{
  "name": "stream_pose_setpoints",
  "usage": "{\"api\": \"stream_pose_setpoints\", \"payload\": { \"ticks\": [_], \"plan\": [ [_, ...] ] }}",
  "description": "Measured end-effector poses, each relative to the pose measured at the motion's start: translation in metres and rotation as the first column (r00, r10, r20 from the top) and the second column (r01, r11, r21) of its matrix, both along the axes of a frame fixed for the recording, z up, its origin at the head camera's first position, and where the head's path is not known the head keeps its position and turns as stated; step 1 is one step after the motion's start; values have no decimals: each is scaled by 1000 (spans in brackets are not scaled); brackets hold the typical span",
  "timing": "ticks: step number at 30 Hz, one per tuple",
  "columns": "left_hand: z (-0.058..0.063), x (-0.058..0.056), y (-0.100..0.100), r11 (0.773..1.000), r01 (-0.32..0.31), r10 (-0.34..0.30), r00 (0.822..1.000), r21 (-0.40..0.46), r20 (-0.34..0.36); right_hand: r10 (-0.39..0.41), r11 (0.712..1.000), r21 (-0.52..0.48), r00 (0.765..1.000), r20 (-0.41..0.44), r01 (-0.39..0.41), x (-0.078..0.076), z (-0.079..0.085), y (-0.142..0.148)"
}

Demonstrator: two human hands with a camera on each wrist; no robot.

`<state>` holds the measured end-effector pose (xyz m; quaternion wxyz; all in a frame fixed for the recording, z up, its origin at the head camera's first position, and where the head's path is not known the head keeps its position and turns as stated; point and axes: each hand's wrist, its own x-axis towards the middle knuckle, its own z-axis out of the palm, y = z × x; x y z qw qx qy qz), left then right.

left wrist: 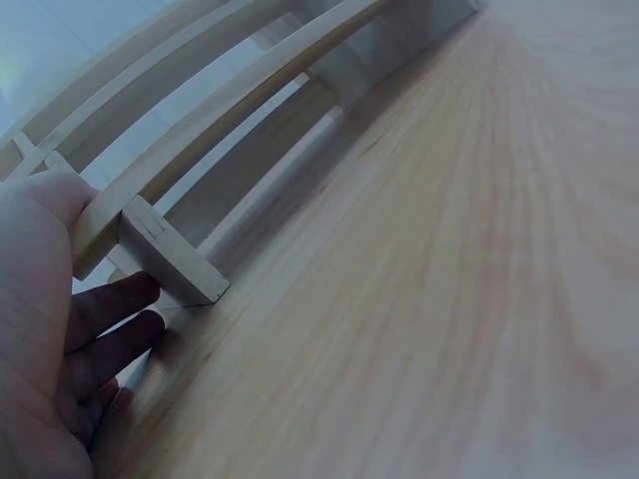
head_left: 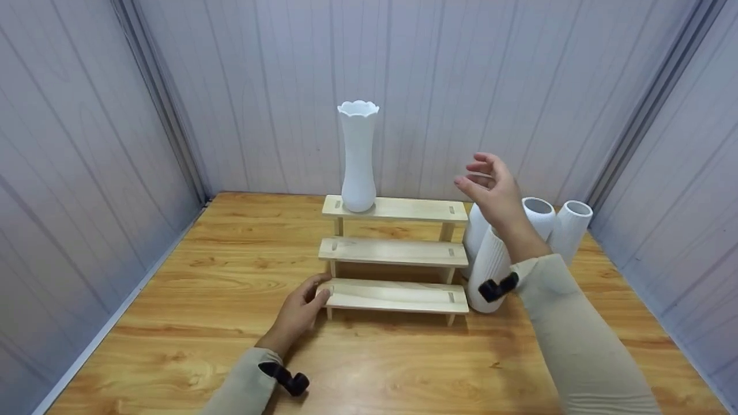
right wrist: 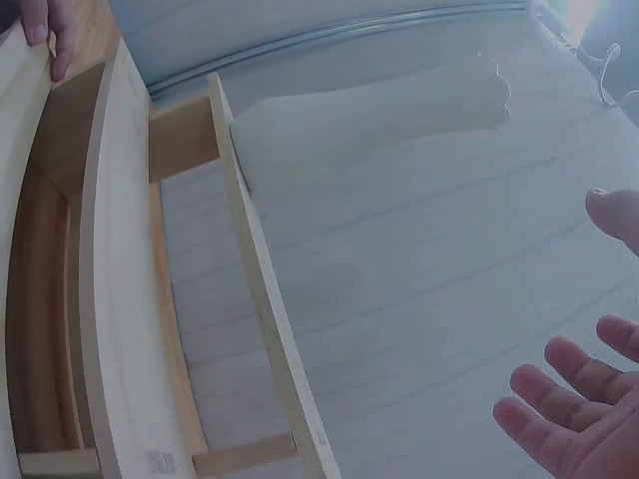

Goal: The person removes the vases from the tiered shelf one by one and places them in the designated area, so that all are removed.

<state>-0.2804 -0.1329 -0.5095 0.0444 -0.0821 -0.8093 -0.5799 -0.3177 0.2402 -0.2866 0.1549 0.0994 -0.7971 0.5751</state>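
Note:
A three-tier wooden stand (head_left: 398, 295) is on the table, its boards stepping up toward the back wall. At the left end of its lowest board my left hand (head_left: 295, 316) grips the edge, thumb on top. The left wrist view shows fingers (left wrist: 115, 304) of that hand beside the stand's leg (left wrist: 175, 254). A tall white vase (head_left: 359, 161) with a scalloped rim stands upright on the top board, toward its left end. My right hand (head_left: 494, 190) is raised in the air right of the top board, fingers loosely bent and holding nothing.
Several white vases stand close by the stand's right side, partly hidden by my right arm: a ribbed one (head_left: 487, 274) in front, a wide-mouthed one (head_left: 542, 222) and a slim one (head_left: 572, 227) behind. Panelled walls (head_left: 415, 86) enclose the wooden table (head_left: 230, 276) at the back and sides.

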Motion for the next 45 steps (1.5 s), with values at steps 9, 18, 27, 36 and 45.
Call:
{"api": "stream_pose_setpoints", "payload": {
  "ticks": [9, 18, 27, 36, 45],
  "plan": [
    [1, 1, 2, 1000, 12, -12, 1000, -17, -5, 95, 995, -40, 995, 7, -94, -25, 1, -40],
    [3, 2, 4, 1000, 28, -28, 1000, -4, -1, 178, 980, -93, 983, 37, -174, -45, -3, -70],
    [1, -1, 6, 999, 32, -32, 999, -9, -8, 193, 974, -140, 976, 98, -179, -67, -8, -90],
    [3, 1, 10, 998, 54, -54, 998, -9, -27, 213, 965, -190, 962, 172, -180, -79, -19, -108],
    [6, 1, 11, 995, 96, -96, 995, -16, -9, 274, 937, -274, 941, 197, -216, -83, -30, -125]
  ]
}}
